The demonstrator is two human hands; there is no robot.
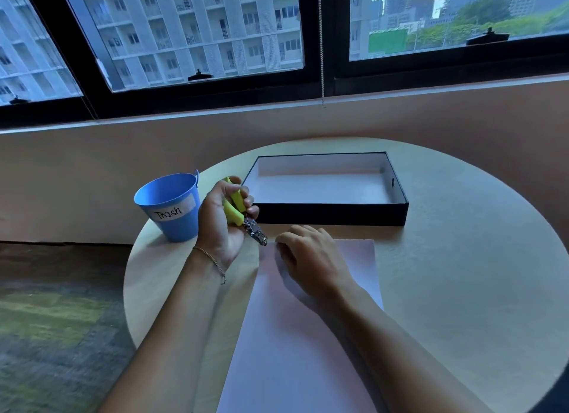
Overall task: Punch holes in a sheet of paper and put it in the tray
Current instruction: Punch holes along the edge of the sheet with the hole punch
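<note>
**Punch meets paper at the sheet's top-left corner**

From my remote seat I see the left hand (223, 228), left of centre in the frame, wrapped closed around the yellow-handled metal hole punch (243, 217), its silver head angled down to the upper-left corner of the pale rectangular sheet of paper (295, 345). The right hand (308, 258) lies palm-down on that sheet, fingers loosely curled and gripping nothing, fingertips (281, 238) just beside the punch head. I cannot tell whether the paper edge sits inside the punch's mouth. The sheet lies flat on the round beige table (462, 274), running to the bottom edge. The black shallow rectangular tray (332, 217) stands just above it; a blue plastic bucket labelled "Trash" (171, 209) is at centre left.
</note>
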